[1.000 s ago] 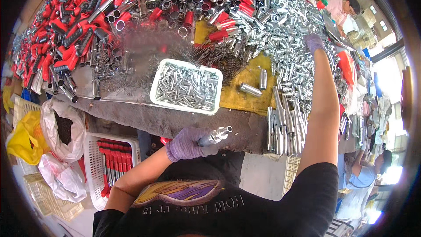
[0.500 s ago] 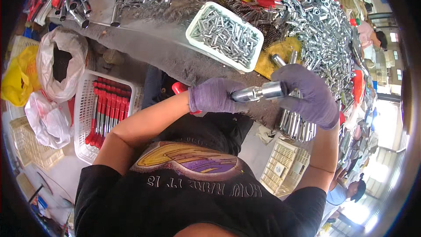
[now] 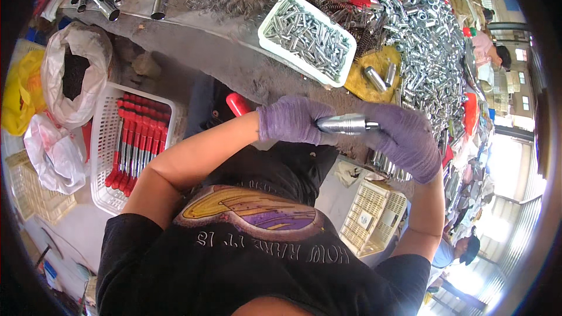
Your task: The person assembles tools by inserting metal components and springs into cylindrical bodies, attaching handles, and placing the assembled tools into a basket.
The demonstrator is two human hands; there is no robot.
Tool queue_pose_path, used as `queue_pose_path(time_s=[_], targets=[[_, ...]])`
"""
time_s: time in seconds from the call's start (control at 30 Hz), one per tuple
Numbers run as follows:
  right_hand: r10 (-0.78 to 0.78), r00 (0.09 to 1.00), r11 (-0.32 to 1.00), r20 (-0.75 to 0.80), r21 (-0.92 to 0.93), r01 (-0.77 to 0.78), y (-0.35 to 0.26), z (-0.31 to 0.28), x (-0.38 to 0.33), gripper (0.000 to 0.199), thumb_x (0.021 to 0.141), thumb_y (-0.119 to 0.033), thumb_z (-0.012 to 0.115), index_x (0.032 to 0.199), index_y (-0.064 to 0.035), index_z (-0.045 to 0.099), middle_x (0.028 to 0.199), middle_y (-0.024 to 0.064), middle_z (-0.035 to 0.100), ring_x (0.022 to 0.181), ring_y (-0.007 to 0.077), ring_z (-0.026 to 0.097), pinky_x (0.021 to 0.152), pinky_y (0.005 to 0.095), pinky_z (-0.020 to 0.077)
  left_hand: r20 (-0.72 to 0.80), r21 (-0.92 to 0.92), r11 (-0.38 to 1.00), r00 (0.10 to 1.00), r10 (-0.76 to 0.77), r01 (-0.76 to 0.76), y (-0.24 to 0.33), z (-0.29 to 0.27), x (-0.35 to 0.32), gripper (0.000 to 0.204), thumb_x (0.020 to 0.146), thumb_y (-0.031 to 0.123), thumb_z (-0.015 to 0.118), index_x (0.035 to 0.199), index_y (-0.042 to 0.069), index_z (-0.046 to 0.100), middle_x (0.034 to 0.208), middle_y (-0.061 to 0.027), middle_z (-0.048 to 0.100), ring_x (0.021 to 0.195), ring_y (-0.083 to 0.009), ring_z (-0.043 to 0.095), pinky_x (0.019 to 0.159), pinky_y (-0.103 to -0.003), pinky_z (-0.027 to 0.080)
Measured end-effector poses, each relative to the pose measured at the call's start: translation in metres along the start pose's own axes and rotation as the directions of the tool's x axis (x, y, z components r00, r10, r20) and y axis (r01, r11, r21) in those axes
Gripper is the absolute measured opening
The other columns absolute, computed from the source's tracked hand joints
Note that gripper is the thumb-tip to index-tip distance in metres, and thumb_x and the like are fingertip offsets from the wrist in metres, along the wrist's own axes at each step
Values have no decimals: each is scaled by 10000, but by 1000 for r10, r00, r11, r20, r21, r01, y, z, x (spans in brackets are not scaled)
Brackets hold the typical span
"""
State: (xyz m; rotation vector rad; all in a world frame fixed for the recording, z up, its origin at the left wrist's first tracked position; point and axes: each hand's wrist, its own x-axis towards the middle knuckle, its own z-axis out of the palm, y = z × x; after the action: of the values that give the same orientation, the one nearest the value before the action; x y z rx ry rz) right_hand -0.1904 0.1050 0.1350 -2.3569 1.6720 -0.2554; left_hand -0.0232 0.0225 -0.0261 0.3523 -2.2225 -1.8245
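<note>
My left hand (image 3: 297,120), in a purple knit glove, is closed around a shiny metal rod with a ringed sleeve (image 3: 346,124) that points to the right. A narrow stub (image 3: 372,125) sticks out of the rod's right end. My right hand (image 3: 404,137), gloved alike and slightly blurred, has its fingers bent around that stub. Beside my left wrist a red handle (image 3: 237,104) shows; whether it joins the rod is hidden. Beyond my hands, two loose metal sleeves (image 3: 374,78) lie on a yellow patch (image 3: 369,63) of the bench.
A pale tray (image 3: 264,38) of small metal pins stands on the bench (image 3: 193,47). Behind and right are heaped springs (image 3: 370,23) and metal parts (image 3: 430,52). At left stand a white basket (image 3: 102,164) of red-handled tools and a white sack (image 3: 52,82). Another person (image 3: 459,251) is at right.
The metal sleeve has moved left along the rod toward my left hand, and the narrow stub now shows past it. My right hand has shifted slightly down and left.
</note>
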Motion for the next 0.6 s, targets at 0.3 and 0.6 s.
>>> queue_pose_path(time_s=[0.3,0.6], targets=[[-55,997,991,47,-120,60,3,10,-3,494,732,-443,696,1061,-79,634,715,110,621,603,283,624,594,359,492,-71,-18,992,990,123,-124,-9,7,-1,384,748,410,720,966,107,629,774,-105,636,705,-244,631,651,-331,483],[-75,997,958,-19,-281,66,-11,9,3,450,739,-503,654,918,-93,609,629,106,582,606,309,602,563,384,472,-19,100,992,996,83,-81,-8,4,-3,401,722,393,755,978,104,645,796,-127,637,727,-276,638,643,-324,482]])
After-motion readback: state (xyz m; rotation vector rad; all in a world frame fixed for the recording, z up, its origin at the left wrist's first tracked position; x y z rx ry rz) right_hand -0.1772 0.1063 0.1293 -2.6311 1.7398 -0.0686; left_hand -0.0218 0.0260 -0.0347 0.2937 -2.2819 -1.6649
